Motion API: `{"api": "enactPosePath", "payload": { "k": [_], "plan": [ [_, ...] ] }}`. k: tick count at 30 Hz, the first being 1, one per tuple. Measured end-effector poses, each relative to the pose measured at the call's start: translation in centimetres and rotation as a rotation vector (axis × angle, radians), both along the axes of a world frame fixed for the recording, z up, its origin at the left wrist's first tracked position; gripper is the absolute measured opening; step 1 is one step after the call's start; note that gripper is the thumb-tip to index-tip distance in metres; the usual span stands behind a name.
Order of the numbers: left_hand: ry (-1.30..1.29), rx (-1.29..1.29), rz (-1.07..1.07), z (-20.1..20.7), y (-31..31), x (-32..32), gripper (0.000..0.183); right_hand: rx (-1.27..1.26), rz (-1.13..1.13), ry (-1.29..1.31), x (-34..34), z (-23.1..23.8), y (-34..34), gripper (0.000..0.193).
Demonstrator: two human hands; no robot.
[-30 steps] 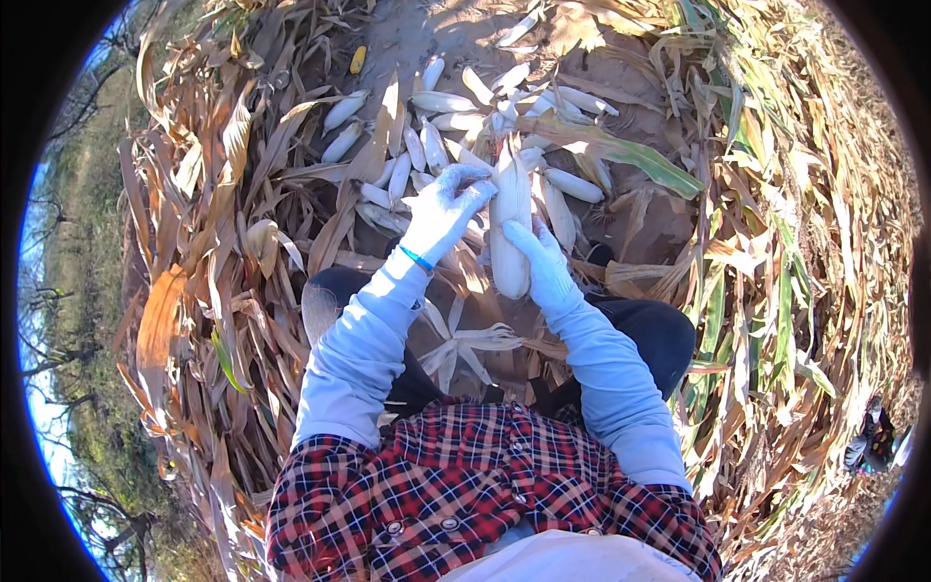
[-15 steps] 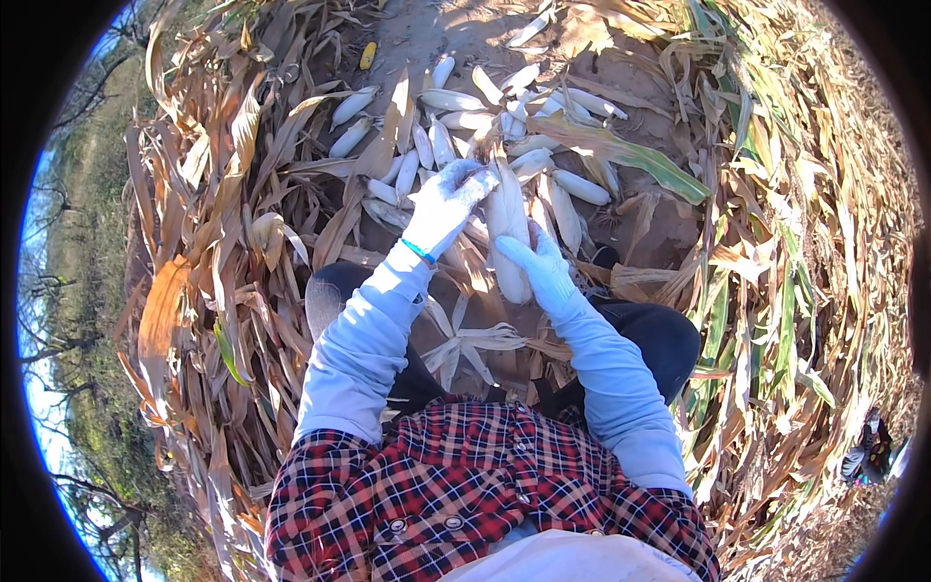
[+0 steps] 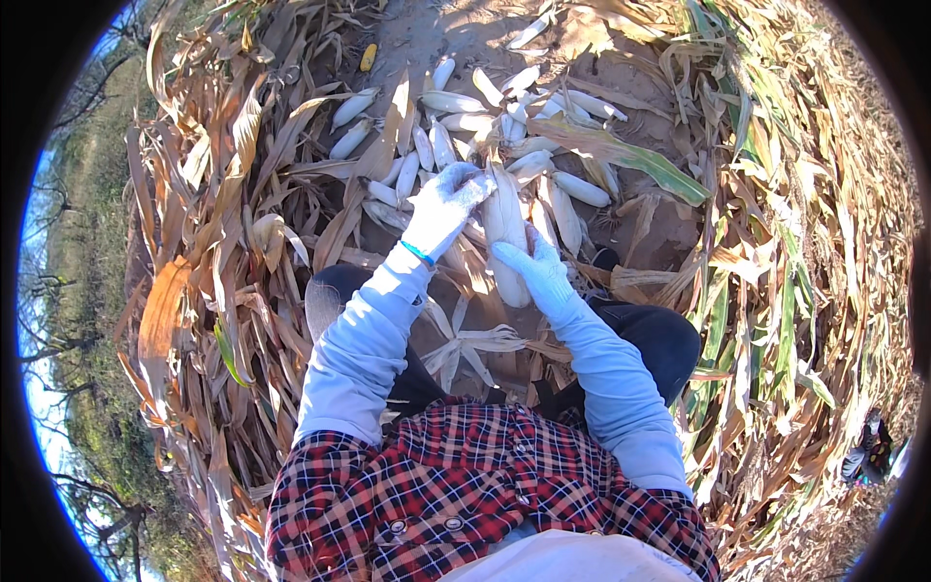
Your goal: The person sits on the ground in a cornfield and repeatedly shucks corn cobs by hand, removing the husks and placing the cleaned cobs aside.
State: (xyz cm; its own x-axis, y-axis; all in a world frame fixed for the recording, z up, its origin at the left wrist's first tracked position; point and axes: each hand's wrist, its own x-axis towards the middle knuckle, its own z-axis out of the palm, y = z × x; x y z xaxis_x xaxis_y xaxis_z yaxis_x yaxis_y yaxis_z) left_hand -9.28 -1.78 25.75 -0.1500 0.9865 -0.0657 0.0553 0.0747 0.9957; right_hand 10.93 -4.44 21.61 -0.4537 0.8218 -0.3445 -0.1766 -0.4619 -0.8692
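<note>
Between my gloved hands is an ear of corn (image 3: 504, 218) in its pale husk, its tip end pointing away from me. My left hand (image 3: 449, 202), in a white glove with a blue band at the wrist, is closed round the upper part of the ear. Lower down, my right hand (image 3: 538, 267) grips the ear's right side with the thumb across its front. Just beyond lies a loose heap of white-husked corn ears (image 3: 465, 121) on the soil. Below the held ear, an opened empty husk (image 3: 465, 344) lies spread between my legs.
Dry corn stalks and leaves are piled thickly on the left (image 3: 218, 291) and right (image 3: 776, 272). A bare yellow cob (image 3: 368, 57) lies at the far left of the soil. One green-edged leaf (image 3: 630, 155) crosses the heap. A dark object (image 3: 870, 451) sits at the far right.
The held ear and my right hand have shifted very slightly; the grip of both hands stays the same.
</note>
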Motion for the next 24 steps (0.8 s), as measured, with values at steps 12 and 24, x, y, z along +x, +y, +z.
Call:
{"api": "enactPosePath", "payload": {
  "k": [12, 24],
  "plan": [
    [0.042, 0.015, 0.0, -0.1, -0.1, 0.0, 0.044, 0.011, 0.011, -0.018, -0.1, 0.9, -0.3, 0.078],
    [0.07, 0.014, 0.0, 0.3, -0.2, 0.1, 0.04, -0.008, 0.013, -0.002, -0.3, 1.7, -0.5, 0.076]
  ]
}}
